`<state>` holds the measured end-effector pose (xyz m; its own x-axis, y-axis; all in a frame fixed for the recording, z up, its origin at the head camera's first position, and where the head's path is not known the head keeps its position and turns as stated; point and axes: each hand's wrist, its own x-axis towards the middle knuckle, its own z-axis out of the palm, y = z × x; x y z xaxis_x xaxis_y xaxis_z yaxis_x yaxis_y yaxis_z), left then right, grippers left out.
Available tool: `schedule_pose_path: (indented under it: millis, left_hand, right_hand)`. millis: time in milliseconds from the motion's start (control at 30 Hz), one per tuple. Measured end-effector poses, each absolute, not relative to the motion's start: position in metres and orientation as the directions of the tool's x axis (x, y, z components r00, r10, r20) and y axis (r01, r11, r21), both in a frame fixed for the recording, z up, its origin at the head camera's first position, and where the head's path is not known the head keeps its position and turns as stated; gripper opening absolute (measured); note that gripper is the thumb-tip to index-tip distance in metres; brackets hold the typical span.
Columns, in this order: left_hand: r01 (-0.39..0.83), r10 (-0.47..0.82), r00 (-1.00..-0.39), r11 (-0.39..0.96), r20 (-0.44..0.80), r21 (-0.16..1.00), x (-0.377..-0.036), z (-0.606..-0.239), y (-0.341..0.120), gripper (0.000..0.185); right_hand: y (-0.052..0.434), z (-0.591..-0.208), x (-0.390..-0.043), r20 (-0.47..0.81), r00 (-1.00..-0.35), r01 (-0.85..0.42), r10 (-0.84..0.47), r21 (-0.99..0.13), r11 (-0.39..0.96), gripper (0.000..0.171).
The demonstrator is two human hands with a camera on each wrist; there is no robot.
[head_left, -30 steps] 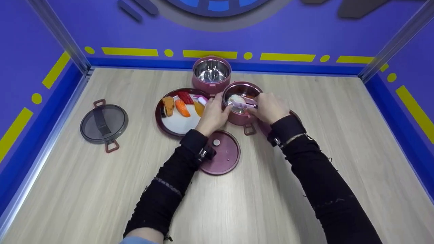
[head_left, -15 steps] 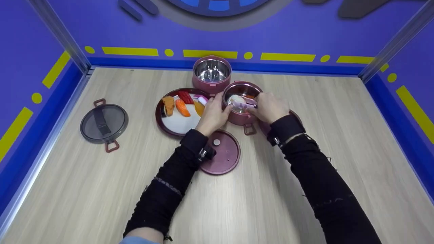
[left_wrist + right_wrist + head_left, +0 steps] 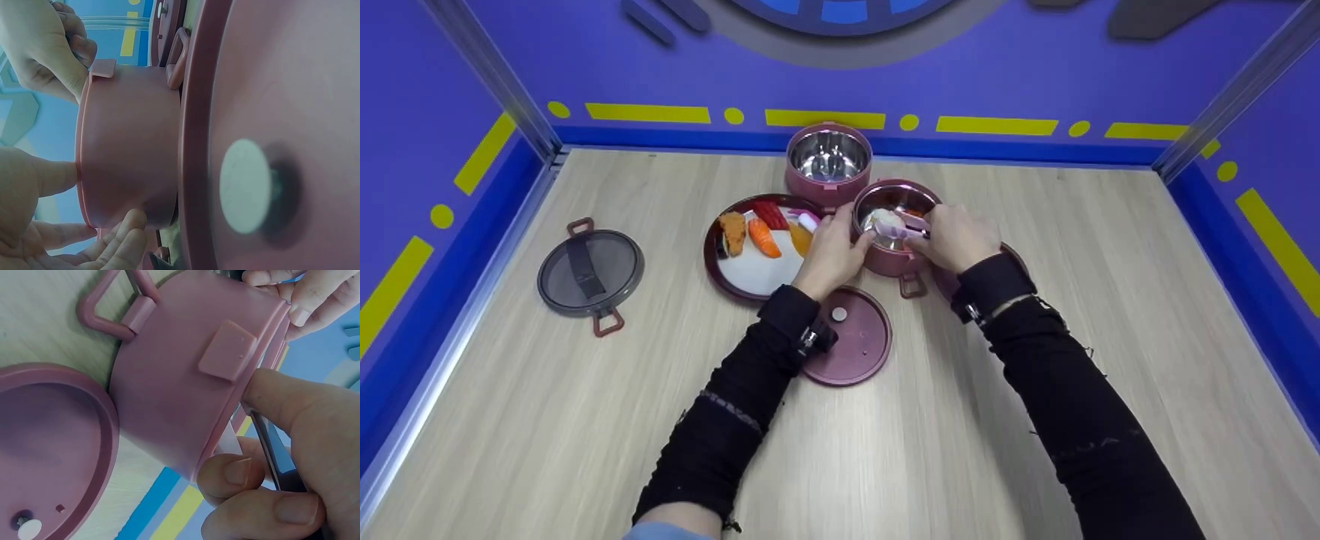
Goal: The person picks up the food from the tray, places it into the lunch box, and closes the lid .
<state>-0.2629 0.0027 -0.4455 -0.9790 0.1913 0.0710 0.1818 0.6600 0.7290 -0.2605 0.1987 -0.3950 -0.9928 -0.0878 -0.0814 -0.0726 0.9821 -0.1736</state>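
In the head view a pink round lunch box [image 3: 894, 262] with a steel inside stands right of centre. My left hand [image 3: 832, 251] grips its left side, thumb at the rim and fingers along the wall, as the left wrist view shows [image 3: 62, 214]. From the right, my right hand [image 3: 964, 238] pinches light purple tongs [image 3: 901, 231] whose tips reach inside the box. A white lump of food [image 3: 885, 218] lies by the tips; whether they squeeze it I cannot tell. Something orange-red [image 3: 913, 213] is partly visible in the box too.
A second pink container [image 3: 829, 189] stands behind. Left of the box, a dark-rimmed plate [image 3: 750, 289] bears several food pieces. One pink lid [image 3: 855, 349] lies below my left wrist, another [image 3: 1014, 260] beside my right. A grey lid [image 3: 592, 274] lies far left. Blue walls surround the table.
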Motion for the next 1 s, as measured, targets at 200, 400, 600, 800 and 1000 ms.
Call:
schedule_pose_path:
  millis: [200,400,600,800,1000]
  left_hand:
    - [0.172,0.188,-0.980,0.660,0.061,0.731,-0.264,-0.446,0.003,0.060]
    - [0.189,0.192,-0.978,0.664,0.080,0.723,-0.263,-0.446,0.003,0.059]
    - [0.206,0.200,-0.975,0.665,0.094,0.718,-0.263,-0.447,0.003,0.059]
    - [0.189,0.191,-0.978,0.657,0.082,0.729,-0.263,-0.447,0.003,0.060]
    - [0.186,0.191,-0.978,0.657,0.078,0.730,-0.263,-0.447,0.002,0.060]
  right_hand:
    - [0.200,-0.395,-0.260,-0.073,-0.993,-0.077,-0.092,-0.185,0.980,0.041]
    - [0.202,-0.395,-0.257,-0.030,-0.992,-0.112,-0.120,-0.193,0.975,0.045]
    - [0.205,-0.392,-0.255,0.006,-0.990,-0.138,-0.140,-0.198,0.970,0.047]
    - [0.213,-0.386,-0.257,0.051,-0.989,-0.149,-0.140,-0.246,0.958,0.046]
    - [0.219,-0.382,-0.257,0.066,-0.990,-0.142,-0.128,-0.280,0.949,0.043]
